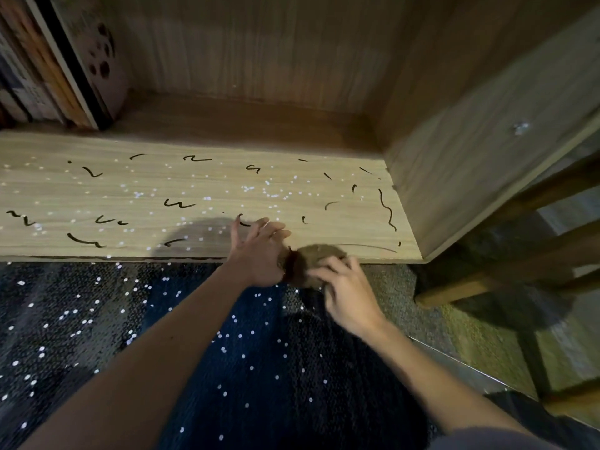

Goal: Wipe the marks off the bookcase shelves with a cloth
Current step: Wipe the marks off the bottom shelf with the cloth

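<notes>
Brown cloth (319,256) sits gripped under the right hand (349,297).

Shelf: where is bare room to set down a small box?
The shaded back strip, between the books and the right wall, is bare. The lit front of the shelf carries marks and white specks; the left hand, right hand and cloth crowd its front edge, right of centre.

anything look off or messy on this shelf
Yes. Black scribble marks are scattered across the shelf, and small white specks litter it and the dark carpet below. The books at the left lean askew. The cloth is at the front edge.
</notes>
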`<action>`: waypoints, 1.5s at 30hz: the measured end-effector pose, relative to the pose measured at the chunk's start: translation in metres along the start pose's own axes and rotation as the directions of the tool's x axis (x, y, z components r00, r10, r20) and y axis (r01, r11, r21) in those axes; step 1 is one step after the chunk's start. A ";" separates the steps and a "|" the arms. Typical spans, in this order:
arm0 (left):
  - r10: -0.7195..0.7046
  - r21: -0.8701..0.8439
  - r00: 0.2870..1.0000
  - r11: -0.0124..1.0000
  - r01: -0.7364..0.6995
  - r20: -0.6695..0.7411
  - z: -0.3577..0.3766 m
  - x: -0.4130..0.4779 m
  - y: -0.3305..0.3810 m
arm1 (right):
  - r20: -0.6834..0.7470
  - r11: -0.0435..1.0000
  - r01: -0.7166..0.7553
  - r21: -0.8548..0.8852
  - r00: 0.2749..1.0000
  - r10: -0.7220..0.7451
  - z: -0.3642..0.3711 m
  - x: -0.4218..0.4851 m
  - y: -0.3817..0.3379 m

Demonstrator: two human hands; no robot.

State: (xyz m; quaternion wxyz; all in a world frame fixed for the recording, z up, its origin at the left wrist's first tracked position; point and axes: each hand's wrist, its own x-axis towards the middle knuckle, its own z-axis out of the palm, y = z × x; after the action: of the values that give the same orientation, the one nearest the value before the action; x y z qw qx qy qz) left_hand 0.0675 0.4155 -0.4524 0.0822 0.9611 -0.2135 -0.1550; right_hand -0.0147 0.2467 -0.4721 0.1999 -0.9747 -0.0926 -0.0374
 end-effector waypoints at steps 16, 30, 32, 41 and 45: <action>0.066 0.073 0.996 0.995 -0.071 0.060 0.008 0.013 0.027 | -0.312 0.916 -0.379 0.135 0.861 0.402 -0.041 0.012 0.045; -0.012 -0.046 0.997 0.999 0.008 -0.077 -0.021 0.060 0.033 | -0.167 0.904 -0.413 0.111 0.889 0.426 -0.065 0.089 0.075; -0.030 -0.033 0.999 0.999 0.029 -0.040 -0.025 0.070 0.032 | -0.176 0.908 -0.417 0.048 0.891 0.418 -0.065 0.104 0.081; -0.133 0.002 0.991 0.991 0.133 -0.002 -0.025 0.096 0.014 | -0.038 0.966 -0.254 -0.038 0.967 0.253 -0.025 0.122 0.062; -0.119 -0.009 0.993 0.993 0.118 -0.022 -0.020 0.087 0.003 | -0.171 0.950 -0.249 0.190 0.944 0.282 -0.034 0.115 0.073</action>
State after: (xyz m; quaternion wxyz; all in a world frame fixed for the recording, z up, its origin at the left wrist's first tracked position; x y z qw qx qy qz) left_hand 0.1480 0.3762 -0.4559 0.0789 0.9734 -0.1545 -0.1494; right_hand 0.1107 0.1863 -0.4558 0.2919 -0.9497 0.0572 -0.0982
